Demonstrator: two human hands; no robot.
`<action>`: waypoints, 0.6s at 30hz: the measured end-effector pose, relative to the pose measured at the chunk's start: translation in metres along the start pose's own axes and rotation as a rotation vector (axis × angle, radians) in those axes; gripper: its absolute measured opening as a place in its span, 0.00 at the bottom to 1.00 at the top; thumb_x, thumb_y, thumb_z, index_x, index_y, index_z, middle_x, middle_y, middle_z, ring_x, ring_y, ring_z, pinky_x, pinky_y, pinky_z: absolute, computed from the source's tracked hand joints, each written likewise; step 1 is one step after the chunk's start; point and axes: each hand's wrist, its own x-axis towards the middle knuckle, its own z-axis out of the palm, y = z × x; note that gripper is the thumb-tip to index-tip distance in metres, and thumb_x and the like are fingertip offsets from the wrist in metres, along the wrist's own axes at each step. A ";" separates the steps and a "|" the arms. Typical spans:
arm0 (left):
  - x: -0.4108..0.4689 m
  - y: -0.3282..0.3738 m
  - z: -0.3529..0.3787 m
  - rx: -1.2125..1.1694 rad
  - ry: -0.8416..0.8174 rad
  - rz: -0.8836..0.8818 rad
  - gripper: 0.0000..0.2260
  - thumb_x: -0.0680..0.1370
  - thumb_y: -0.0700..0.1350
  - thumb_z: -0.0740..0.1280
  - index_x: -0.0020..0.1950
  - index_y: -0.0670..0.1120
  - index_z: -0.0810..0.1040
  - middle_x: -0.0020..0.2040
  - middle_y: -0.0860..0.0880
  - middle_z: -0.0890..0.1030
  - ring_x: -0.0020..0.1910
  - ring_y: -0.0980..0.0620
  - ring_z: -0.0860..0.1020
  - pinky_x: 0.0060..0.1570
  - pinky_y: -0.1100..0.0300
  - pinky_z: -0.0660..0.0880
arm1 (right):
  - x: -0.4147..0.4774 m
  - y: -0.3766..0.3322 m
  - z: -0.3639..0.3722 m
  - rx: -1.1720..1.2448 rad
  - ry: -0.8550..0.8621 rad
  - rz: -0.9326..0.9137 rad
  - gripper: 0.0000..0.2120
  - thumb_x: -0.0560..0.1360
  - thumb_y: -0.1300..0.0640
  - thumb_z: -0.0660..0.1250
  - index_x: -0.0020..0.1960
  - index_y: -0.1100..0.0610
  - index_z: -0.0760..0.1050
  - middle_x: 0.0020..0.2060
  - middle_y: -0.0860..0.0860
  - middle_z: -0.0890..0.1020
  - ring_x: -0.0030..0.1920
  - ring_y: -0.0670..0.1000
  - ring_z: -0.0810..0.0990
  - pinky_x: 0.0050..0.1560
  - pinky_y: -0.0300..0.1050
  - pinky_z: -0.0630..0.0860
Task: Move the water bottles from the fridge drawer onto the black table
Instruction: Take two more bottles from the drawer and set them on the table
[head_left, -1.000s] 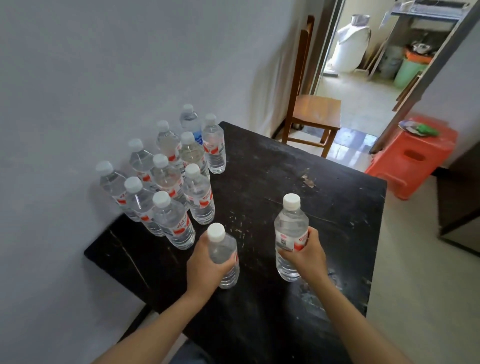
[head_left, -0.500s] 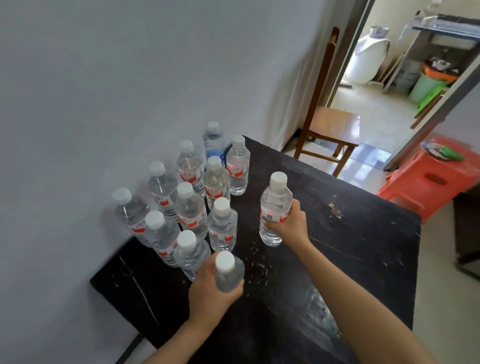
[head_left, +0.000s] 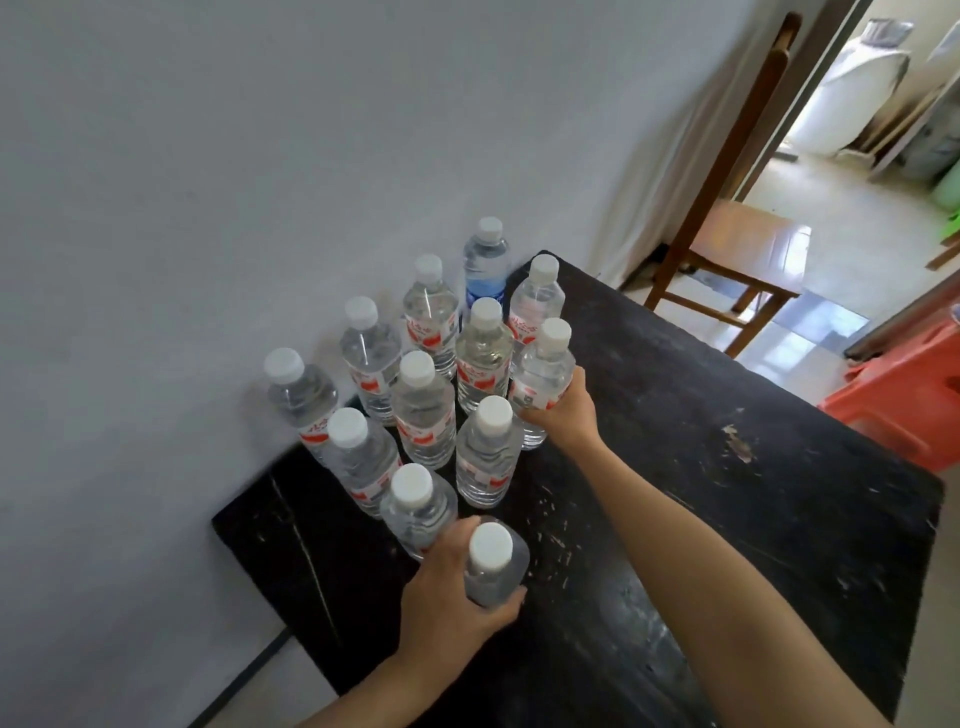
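Several clear water bottles with white caps and red labels stand grouped (head_left: 423, 410) on the black table (head_left: 727, 493) against the grey wall; one at the back has a blue label (head_left: 484, 265). My left hand (head_left: 447, 603) grips a bottle (head_left: 491, 564) at the near end of the group, next to another bottle. My right hand (head_left: 563, 410) holds a bottle (head_left: 543, 371) by its lower body at the right side of the group, touching its neighbours. The fridge drawer is out of view.
A wooden chair (head_left: 737, 244) stands past the table's far end by a doorway. An orange plastic stool (head_left: 904, 389) sits to the right of the table. The grey wall (head_left: 260, 182) runs along the table's left edge.
Both hands carried their bottles leftward and further in toward the group. The right bottle now stands against the group's right side; the left bottle is beside the nearest bottle.
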 end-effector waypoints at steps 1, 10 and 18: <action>0.000 0.000 0.000 -0.007 0.007 -0.003 0.31 0.59 0.60 0.74 0.58 0.63 0.65 0.55 0.61 0.77 0.55 0.63 0.75 0.53 0.60 0.75 | -0.002 0.001 0.002 -0.011 -0.004 -0.011 0.38 0.61 0.55 0.79 0.65 0.53 0.62 0.55 0.50 0.75 0.55 0.51 0.75 0.50 0.44 0.73; -0.003 0.011 -0.004 -0.032 0.017 0.029 0.30 0.58 0.63 0.69 0.55 0.72 0.59 0.55 0.69 0.70 0.56 0.64 0.71 0.52 0.66 0.67 | -0.025 -0.005 -0.010 -0.071 -0.106 -0.025 0.38 0.61 0.55 0.79 0.65 0.56 0.63 0.56 0.50 0.75 0.59 0.51 0.74 0.59 0.51 0.74; -0.015 0.010 0.003 -0.014 0.130 0.082 0.35 0.65 0.50 0.77 0.67 0.55 0.63 0.61 0.59 0.70 0.61 0.56 0.70 0.53 0.63 0.68 | -0.081 0.015 -0.055 -0.157 -0.113 -0.037 0.40 0.67 0.61 0.75 0.72 0.56 0.56 0.69 0.58 0.65 0.68 0.56 0.66 0.66 0.52 0.68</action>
